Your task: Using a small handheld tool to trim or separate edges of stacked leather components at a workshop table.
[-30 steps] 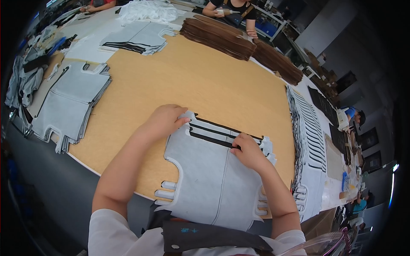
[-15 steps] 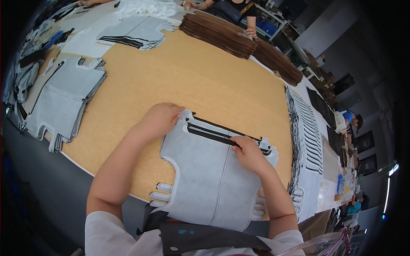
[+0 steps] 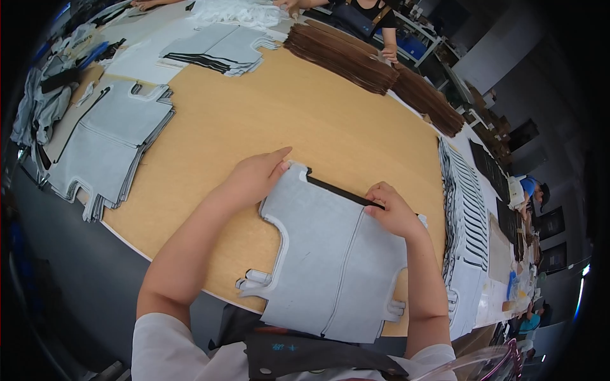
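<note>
In front of me lies a stack of light grey fabric panels (image 3: 311,247) with notched sides, small tabs and a seam down the middle. A black strip (image 3: 337,190) runs along its far edge. My left hand (image 3: 254,179) is closed on the far left corner, its index finger stretched past the edge. At the far edge, right of the seam, my right hand (image 3: 395,213) pinches the black strip between thumb and fingers. The panels' edges lie nearly flush there. My right hand and forearm cover part of the right side.
Similar stacked grey panels (image 3: 105,140) lie at the left, with another grey stack (image 3: 219,47) farther back. Brown strips (image 3: 340,57) lie in bundles along the far edge, near another person's hand (image 3: 389,54). A long row of overlapped grey panels (image 3: 464,209) borders the tan tabletop (image 3: 254,114) at right.
The panels' far edges were staggered, showing several black strips; now they are nearly even and one strip shows. My right hand has moved slightly away from me along with the upper layers.
</note>
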Demonstrator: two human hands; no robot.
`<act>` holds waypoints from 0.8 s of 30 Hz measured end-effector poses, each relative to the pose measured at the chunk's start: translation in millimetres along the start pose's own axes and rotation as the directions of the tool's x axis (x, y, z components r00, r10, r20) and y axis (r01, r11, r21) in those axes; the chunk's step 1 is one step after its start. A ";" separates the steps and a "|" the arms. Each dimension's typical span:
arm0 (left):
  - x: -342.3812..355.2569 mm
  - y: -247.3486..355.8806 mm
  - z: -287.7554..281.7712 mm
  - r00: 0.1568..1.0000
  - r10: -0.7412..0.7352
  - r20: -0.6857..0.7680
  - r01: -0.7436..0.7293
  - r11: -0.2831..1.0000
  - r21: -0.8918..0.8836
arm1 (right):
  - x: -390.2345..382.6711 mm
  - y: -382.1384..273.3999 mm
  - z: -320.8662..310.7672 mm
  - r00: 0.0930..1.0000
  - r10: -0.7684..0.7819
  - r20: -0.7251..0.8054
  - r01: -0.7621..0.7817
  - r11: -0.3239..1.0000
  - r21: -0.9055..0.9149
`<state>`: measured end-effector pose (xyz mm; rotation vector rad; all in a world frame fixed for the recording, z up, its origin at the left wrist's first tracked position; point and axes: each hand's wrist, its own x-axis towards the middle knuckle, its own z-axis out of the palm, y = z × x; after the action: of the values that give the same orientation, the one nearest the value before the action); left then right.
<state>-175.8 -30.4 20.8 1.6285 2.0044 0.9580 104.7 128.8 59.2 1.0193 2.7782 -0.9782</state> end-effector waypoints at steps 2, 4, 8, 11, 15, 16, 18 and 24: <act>2.1 3.1 4.2 0.998 -0.065 0.015 0.066 0.994 -0.091 | 9.2 8.8 1.9 0.998 0.000 -0.067 -0.002 1.000 -0.031; 5.9 0.3 9.6 0.996 -0.089 0.018 0.091 0.960 -0.265 | 18.9 13.7 8.3 0.997 -0.006 -0.079 -0.001 0.996 -0.087; 10.7 0.9 9.1 0.985 -0.169 0.035 0.172 0.945 -0.279 | 28.8 21.6 5.3 0.992 0.110 -0.058 -0.112 0.993 -0.032; 13.0 -10.3 11.9 0.957 -0.285 0.043 0.259 0.785 -0.563 | 30.1 30.4 7.9 0.999 0.013 -0.045 -0.009 0.998 0.069; 13.9 -22.1 19.0 0.961 -0.199 0.193 0.270 0.827 -0.493 | 22.2 10.6 2.0 0.996 0.089 0.033 -0.091 0.993 0.072; 12.0 -24.9 16.0 0.957 -0.168 0.236 0.262 0.851 -0.456 | 20.5 10.6 0.8 0.999 0.038 -0.017 -0.036 0.994 0.106; 7.1 -16.6 -0.2 0.966 -0.077 0.246 0.215 0.766 -0.606 | 11.3 3.9 -12.8 0.997 -0.026 -0.077 0.037 0.989 0.140; -9.3 32.6 -20.8 0.971 -0.119 0.207 0.237 0.398 -0.886 | 8.9 -58.0 -36.4 0.847 -0.300 -0.439 0.350 0.936 0.036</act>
<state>-164.7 -41.8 57.2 0.7655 1.0978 1.4602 70.2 120.4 118.3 0.8772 3.3853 -1.0686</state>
